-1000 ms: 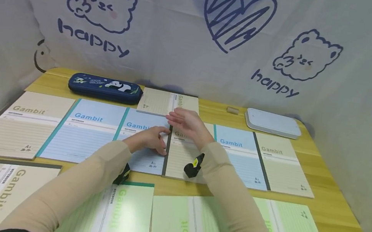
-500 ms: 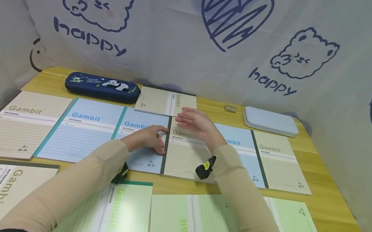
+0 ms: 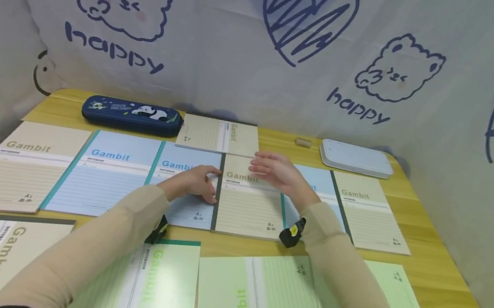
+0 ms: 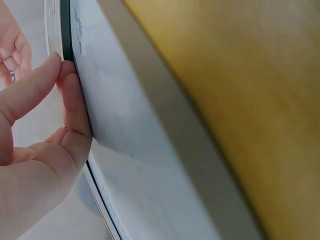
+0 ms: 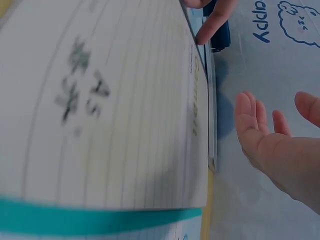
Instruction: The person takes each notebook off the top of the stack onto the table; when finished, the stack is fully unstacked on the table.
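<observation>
My left hand rests on a blue Gambit notebook in the middle row. Its thumb and fingertips lie along the dark spine of the beige notebook beside it, which the left wrist view also shows. My right hand hovers above that beige notebook's upper right part, overlapping another blue notebook. In the right wrist view the fingers are extended and hold nothing, with the beige cover's A5 mark and a teal strip below it in sight.
More beige and blue notebooks fill the row, including a beige one at its right end. Green notebooks lie in front. Behind stand a navy panda pencil case, a sideways beige notebook, a small tan block and a white case.
My right hand has slid rightward across the beige notebook, uncovering more of its cover. The left hand keeps its place at the spine while the head view shifts slightly.
</observation>
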Demonstrator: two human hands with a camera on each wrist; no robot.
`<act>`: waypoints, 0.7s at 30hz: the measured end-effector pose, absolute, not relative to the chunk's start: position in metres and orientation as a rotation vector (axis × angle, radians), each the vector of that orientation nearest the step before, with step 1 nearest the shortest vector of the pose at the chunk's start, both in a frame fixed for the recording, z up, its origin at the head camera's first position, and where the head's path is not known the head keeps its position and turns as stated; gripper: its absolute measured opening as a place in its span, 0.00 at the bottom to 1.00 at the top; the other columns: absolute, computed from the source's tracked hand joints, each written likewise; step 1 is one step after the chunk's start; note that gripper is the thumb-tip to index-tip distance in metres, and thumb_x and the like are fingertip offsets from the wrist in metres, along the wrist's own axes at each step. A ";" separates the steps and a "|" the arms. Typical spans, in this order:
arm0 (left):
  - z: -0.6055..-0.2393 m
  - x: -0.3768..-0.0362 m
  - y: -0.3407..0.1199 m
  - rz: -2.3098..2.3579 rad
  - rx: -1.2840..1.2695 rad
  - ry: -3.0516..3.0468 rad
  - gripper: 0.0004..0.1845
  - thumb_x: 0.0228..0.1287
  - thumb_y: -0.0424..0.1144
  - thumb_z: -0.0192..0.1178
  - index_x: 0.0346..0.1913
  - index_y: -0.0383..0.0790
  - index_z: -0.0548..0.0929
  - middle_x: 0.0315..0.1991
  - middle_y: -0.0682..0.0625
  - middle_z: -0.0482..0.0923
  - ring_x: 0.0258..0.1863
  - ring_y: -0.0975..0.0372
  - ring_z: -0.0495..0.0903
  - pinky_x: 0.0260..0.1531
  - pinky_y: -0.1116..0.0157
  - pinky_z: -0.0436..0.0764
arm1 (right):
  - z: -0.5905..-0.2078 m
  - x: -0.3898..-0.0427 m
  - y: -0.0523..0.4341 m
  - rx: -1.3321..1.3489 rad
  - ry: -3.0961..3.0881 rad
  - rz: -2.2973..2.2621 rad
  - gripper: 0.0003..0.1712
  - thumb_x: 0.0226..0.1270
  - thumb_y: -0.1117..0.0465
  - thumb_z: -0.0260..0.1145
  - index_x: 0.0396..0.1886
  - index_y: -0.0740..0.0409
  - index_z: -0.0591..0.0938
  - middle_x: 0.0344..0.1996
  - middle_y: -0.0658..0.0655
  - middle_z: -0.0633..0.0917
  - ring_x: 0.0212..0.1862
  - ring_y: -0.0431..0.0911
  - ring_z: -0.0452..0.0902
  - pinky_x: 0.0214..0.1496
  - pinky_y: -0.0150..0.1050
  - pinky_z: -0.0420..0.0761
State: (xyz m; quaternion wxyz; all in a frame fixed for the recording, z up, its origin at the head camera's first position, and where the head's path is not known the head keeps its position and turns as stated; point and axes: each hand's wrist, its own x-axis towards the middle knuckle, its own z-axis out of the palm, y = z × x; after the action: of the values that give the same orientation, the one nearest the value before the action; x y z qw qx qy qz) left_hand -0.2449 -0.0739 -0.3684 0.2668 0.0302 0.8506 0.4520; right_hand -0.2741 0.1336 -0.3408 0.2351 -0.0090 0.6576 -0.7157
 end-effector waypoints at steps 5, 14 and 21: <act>-0.368 -0.244 -0.074 1.227 0.088 2.292 0.43 0.43 0.24 0.66 0.65 0.37 0.59 0.30 0.45 0.73 0.22 0.61 0.73 0.26 0.68 0.71 | -0.346 -0.270 0.146 -0.022 1.887 -1.886 0.26 0.66 0.72 0.48 0.62 0.75 0.57 0.57 0.74 0.63 0.48 0.54 0.72 0.57 0.46 0.64; -0.369 -0.244 -0.075 1.237 0.095 2.291 0.43 0.43 0.23 0.66 0.65 0.37 0.59 0.30 0.45 0.74 0.22 0.61 0.74 0.26 0.68 0.72 | -0.351 -0.263 0.164 -0.016 2.047 -1.751 0.25 0.65 0.70 0.51 0.60 0.76 0.59 0.55 0.72 0.66 0.53 0.57 0.67 0.56 0.45 0.66; -0.368 -0.243 -0.075 1.236 0.096 2.291 0.42 0.44 0.24 0.65 0.65 0.37 0.59 0.30 0.45 0.74 0.23 0.60 0.74 0.26 0.68 0.72 | -0.357 -0.262 0.177 0.000 2.179 -1.616 0.25 0.64 0.69 0.52 0.59 0.75 0.62 0.57 0.68 0.66 0.54 0.54 0.66 0.54 0.44 0.67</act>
State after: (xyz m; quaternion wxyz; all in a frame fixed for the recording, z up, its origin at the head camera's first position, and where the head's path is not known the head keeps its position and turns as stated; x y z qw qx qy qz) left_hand -0.2429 -0.0750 -0.3682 0.2653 0.0354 0.8480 0.4575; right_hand -0.2617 0.1766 -0.3568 0.2125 0.0000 0.7849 -0.5821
